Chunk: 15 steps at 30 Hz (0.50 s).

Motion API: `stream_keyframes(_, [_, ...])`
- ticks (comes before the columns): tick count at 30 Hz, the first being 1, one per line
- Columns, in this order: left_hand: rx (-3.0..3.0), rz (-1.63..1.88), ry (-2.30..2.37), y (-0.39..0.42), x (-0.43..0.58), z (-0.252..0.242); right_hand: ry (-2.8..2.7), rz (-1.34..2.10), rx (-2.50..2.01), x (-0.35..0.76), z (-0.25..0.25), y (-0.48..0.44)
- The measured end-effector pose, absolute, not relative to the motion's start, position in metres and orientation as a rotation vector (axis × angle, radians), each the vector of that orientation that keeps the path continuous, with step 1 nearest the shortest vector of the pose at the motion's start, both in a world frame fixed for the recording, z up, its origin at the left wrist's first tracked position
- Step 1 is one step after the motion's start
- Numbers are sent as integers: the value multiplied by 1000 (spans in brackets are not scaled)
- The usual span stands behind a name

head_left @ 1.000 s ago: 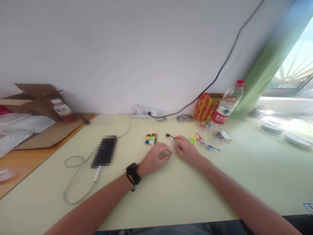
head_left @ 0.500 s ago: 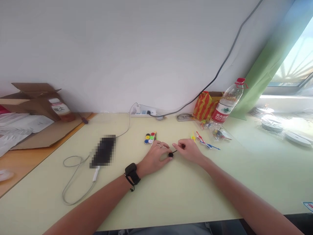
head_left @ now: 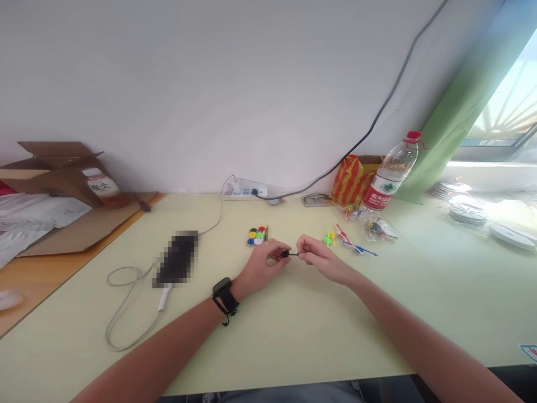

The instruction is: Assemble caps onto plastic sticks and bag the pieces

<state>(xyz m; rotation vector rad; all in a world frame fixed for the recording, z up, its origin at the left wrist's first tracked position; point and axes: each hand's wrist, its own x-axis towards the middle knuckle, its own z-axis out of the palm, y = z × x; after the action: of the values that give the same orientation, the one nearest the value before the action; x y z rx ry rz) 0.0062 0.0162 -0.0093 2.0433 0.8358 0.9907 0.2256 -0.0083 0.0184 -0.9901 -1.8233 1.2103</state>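
Note:
Just above the pale green table (head_left: 293, 336), my two hands meet at a small black piece (head_left: 286, 254), a round head on a thin stick. My left hand (head_left: 262, 266), with a black watch on its wrist, pinches the round head. My right hand (head_left: 316, 257) pinches the stick's other end. Behind my left hand lies a cluster of small coloured discs (head_left: 257, 235). Coloured plastic sticks (head_left: 350, 243) lie to the right of my right hand.
A blurred-out phone (head_left: 177, 258) on a grey cable (head_left: 126, 302) lies at left. A power strip (head_left: 245, 193), glasses (head_left: 316, 199), an orange striped bag (head_left: 350, 182) and a water bottle (head_left: 388, 179) line the wall. Cardboard box (head_left: 59, 170) far left; white plates (head_left: 503, 232) right.
My right hand picked the black stick piece off the table and drew it toward me. My left hand rose from the table and took hold of its round head.

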Motion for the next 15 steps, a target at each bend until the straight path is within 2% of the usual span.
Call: stream_keyframes(15, [1898, 962, 682, 12, 10, -6, -1766, 1184, -889, 220, 1, -2])
